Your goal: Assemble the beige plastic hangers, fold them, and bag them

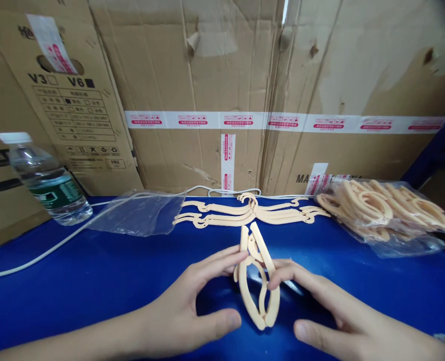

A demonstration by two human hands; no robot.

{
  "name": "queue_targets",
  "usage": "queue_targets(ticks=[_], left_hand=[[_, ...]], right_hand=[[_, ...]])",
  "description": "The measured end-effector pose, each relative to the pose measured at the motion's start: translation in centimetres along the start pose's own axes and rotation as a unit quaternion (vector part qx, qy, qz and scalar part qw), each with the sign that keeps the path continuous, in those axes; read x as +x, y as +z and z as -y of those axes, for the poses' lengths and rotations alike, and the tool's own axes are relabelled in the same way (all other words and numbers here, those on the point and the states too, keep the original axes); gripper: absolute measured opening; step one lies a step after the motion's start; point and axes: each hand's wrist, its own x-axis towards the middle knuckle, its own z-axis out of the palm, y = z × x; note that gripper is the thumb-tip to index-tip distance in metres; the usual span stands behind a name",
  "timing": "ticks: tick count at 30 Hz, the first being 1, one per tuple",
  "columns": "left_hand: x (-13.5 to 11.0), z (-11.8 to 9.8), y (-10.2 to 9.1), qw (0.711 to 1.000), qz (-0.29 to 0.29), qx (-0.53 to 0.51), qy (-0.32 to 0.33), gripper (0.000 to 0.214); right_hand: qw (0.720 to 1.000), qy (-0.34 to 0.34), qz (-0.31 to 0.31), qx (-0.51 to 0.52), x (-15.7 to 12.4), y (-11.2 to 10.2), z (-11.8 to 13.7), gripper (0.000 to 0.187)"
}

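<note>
A folded cream plastic hanger [258,278] stands upright on the blue table [94,281] in front of me. My left hand [192,306] pinches its left arm with the fingertips, thumb low near the bottom. My right hand [335,316] presses its fingertips on the right arm, thumb beside the base. Just behind lie several unfolded cream hangers [245,213] spread flat in a stack.
A clear bag of folded hangers [384,210] lies at the right. An empty clear plastic bag [139,215] and a water bottle [47,180] sit at the left, with a white cable [37,255] running across. Cardboard boxes [207,95] wall off the back.
</note>
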Motion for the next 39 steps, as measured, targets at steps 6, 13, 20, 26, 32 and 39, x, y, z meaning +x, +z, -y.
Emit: queue_targets(ticks=[6,13,20,26,32,39], left_hand=[[-0.3,0.0,-0.1,0.979,0.025,0.203,0.02,0.074],[0.1,0.1,0.2,0.95,0.007,0.31,0.024,0.067],[-0.2,-0.4,0.4,0.94,-0.018,0.328,0.09,0.042],[-0.2,-0.3,0.3,0.908,-0.026,0.395,0.139,0.037],[-0.3,0.5,0.0,0.878,-0.03,0.456,0.141,0.044],[-0.3,0.3,-0.2,0.877,-0.018,0.466,0.116,0.044]], right_hand=[[0.993,0.017,0.066,-0.1,-0.1,0.0,0.3,0.056],[0.98,-0.001,0.028,-0.199,0.7,0.2,0.7,0.062],[0.952,-0.115,-0.013,-0.284,1.0,-0.1,1.7,0.038],[0.952,-0.12,-0.008,-0.283,1.0,-0.3,1.5,0.043],[0.952,-0.079,0.022,-0.296,1.1,-0.4,0.7,0.049],[0.949,-0.062,0.045,-0.307,1.0,-0.3,0.5,0.054]])
